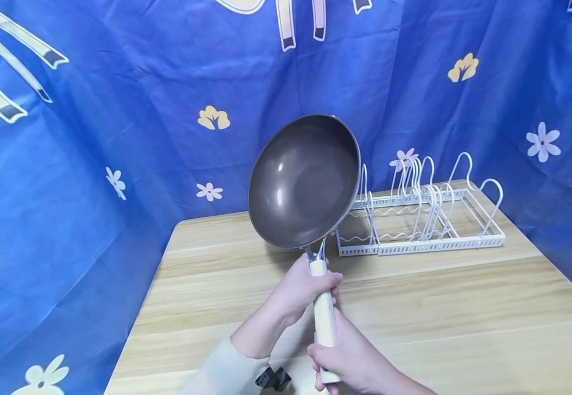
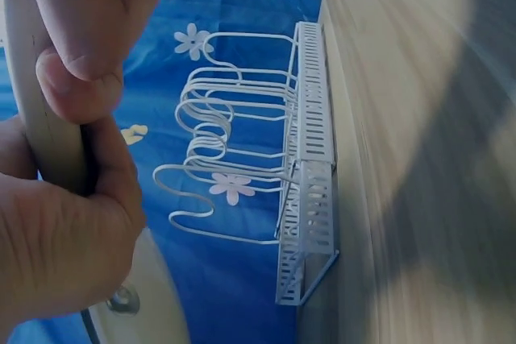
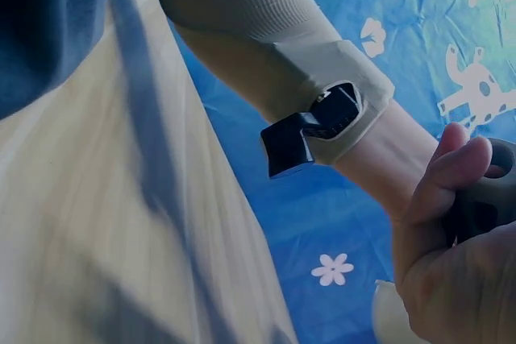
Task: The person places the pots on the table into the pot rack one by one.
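A wok (image 1: pixel 306 181) with a dark inside and a white handle (image 1: pixel 324 315) is held up above the table, tilted so that its inside faces me. My left hand (image 1: pixel 306 288) grips the handle near the pan, thumb across the top. Lower down, my right hand (image 1: pixel 342 354) holds the same handle close to its end. In the left wrist view the wok's pale outer side (image 2: pixel 149 292) shows below the hands. The right wrist view catches the handle's end (image 3: pixel 504 163) beside the curled fingers. Both palms are hidden.
A white wire pan rack (image 1: pixel 419 244) with upright loops stands at the back right of the wooden table (image 1: pixel 207 285), just right of the wok. Blue patterned curtain (image 1: pixel 167 82) encloses the back and sides. A small black camera (image 1: pixel 272 378) sits on the left sleeve.
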